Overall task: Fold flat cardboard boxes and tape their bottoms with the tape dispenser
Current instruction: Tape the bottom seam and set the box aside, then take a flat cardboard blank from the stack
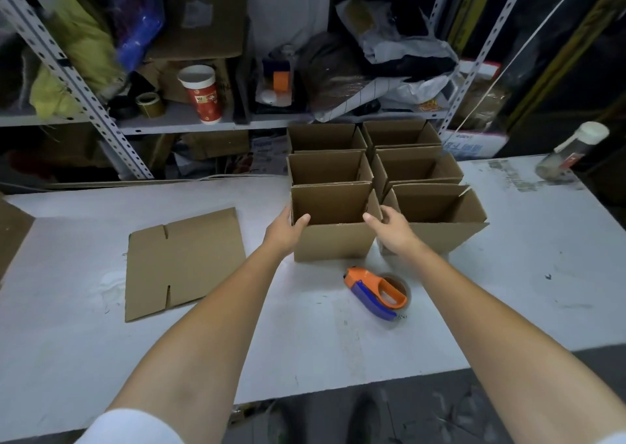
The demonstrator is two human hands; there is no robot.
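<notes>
Head view, table: I look down on a white table (305, 348), scuffed and smudged, which fills the middle and lower frame. Its near edge runs along the bottom, with dark floor below it.
Room: a grey slotted-metal shelf (176, 124) crosses the upper frame, crammed with bags and cardboard. A red-and-white paper cup (202, 92) stands on it at upper centre-left, with a brown tape roll (150, 104) just left of the cup.
Far right: a clear bottle (572, 152) with a white cap stands on the table's far corner.
Flat cardboard (184, 264): one unfolded blank lies flat on the table, left of centre, apart from the boxes.
Boxes (416, 169): six plain brown boxes stand open side up at upper centre, packed close in two columns of three.
Held box (333, 242): the nearest one in the left column, upright on the table.
Left hand (286, 231): grasps its near left corner, thumb hooked over the rim, fingers on the outer wall.
Right hand (393, 228): grasps the near right corner, thumb over the rim, fingers in the gap beside the neighbouring box.
Tape dispenser (376, 292): orange and blue with its roll fitted, it lies on the table just below the held box, and neither hand touches it.
</notes>
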